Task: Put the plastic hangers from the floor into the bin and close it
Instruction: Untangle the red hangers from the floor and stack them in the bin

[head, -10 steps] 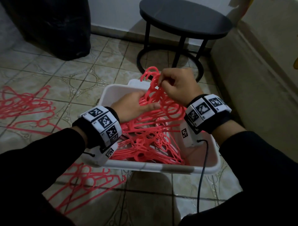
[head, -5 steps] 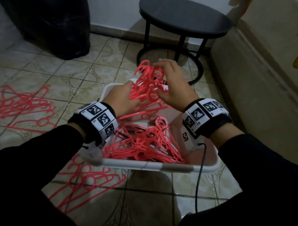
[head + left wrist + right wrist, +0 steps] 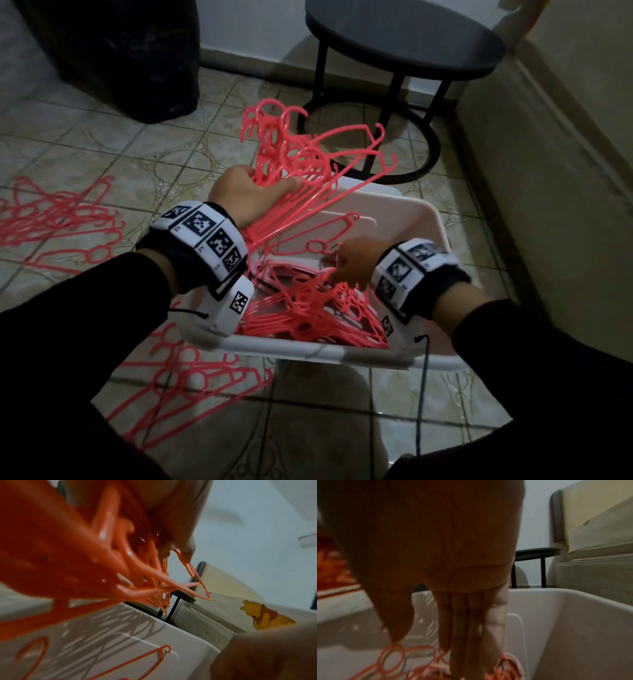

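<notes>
presently, head view: the left hand point(image 3: 245, 195) grips a bundle of pink hangers point(image 3: 301, 161) by their necks, fingers curled round them, above the far left corner of the white bin point(image 3: 404, 219). the bundle's hooks point up and away from the person, its long arms slanting down toward the bin's middle; long axis runs diagonally, low near end to high far end. the right hand point(image 3: 354, 265) is down inside the bin on the pile of hangers point(image 3: 308, 308) already lying there, fingers pointing down among them; whether it pinches one cannot be told from this view. more hangers on the floor point(image 3: 61, 219) lie to the left, and another group point(image 3: 191, 380) just before the bin's near rim. no lid is seen

left wrist view: blurred; the held hangers point(image 3: 106, 550) fan outward from the fingers over the bin wall point(image 3: 120, 635)

right wrist view: the fingers point(image 3: 462, 622) hang nearly straight, tips touching the pile point(image 3: 393, 660); no clear hold shown

judgement: loading step, partway done. next move calls for laying the bundle flat, hooks turned to match the pile, then collecting the floor hangers
</notes>
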`<state>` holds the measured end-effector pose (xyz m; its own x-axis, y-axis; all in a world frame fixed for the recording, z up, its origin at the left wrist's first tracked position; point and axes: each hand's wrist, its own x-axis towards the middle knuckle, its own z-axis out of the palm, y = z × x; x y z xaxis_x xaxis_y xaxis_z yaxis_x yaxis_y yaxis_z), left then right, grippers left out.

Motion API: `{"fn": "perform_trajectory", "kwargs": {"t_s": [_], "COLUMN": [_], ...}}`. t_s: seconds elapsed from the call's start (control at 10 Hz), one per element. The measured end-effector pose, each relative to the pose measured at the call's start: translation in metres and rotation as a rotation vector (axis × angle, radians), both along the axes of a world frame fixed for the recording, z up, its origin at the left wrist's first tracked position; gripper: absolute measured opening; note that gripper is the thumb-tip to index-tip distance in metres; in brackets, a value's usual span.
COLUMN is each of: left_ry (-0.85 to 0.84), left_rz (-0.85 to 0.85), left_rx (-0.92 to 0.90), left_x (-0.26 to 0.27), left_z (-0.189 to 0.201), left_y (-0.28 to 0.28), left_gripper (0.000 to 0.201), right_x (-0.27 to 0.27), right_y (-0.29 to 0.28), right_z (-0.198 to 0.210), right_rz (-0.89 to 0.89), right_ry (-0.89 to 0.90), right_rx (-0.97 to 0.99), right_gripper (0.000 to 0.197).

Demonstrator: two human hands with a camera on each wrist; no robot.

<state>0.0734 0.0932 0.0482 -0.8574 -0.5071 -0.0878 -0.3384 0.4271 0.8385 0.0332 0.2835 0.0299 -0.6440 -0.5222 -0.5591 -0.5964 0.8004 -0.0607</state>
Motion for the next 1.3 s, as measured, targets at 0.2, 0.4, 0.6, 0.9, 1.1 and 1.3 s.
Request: {"fn": "perform_trajectory", "kwargs": {"t_s": [0.2,0.4,0.6,0.9,1.1,1.3], "left_ry": [0.056,0.035,0.039,0.151,0.161,0.116], "left_rz": [0.014,-0.008,0.051,0.073,0.048,0.016], "left_rx": [0.465,0.351,0.343,0.343,0.323,0.290], "left_x": [0.004,0.006,0.006,0.001,0.001,0.004], "left_z": [0.007,0.001,-0.002,0.015,0.018,0.015], "left_y": [0.007,-0.005,-0.016,-0.017,-0.013,-0.014], "left_gripper": [0.025,0.035,0.028,0.025,0.024,0.026], "right_x": [-0.002,-0.010,-0.030,-0.036,-0.051,-0.002], "right_y": [-0.031,-0.034,-0.014,0.003,-0.006,-0.026], "right_z": [-0.053,-0.065,-0.052,-0.050,-0.120,-0.035], "right_rz": [-0.058,-0.070,-0.274,-0.573,-0.463,-0.446], "right_ry": [0.042,0.022,-0.097,-0.047,-0.084,-0.106], "right_rx": [-0.047,-0.002,-0.153,-0.210,-0.200,-0.283], "right_gripper": [0.049,0.021,0.034,0.038,0.027,0.027]}}
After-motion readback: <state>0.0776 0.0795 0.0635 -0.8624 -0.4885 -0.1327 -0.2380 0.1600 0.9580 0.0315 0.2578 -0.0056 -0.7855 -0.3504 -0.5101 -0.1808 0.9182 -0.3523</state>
